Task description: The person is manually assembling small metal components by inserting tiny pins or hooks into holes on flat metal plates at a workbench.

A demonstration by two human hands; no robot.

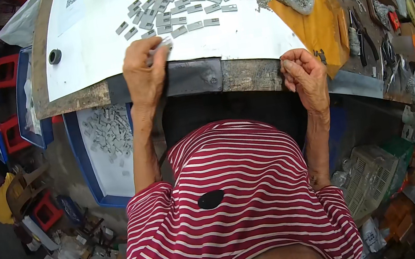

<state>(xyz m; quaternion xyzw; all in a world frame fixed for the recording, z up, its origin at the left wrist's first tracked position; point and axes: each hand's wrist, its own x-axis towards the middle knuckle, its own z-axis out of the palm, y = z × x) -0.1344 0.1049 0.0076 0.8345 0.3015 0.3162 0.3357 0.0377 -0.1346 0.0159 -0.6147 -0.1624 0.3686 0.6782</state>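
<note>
My left hand (144,70) pinched a grey part (167,42) near the front of the desk (250,72), presumably for easy handling; other parts (195,25) lay spread beyond, likely for picking singly. My right hand (306,75) was curled, whether around anything I couldn't tell.

I saw a white-striped crimson shirt (237,179) — short sleeves (148,215), rounded neckline (269,243) — well back from the bare fingers (145,44).
</note>
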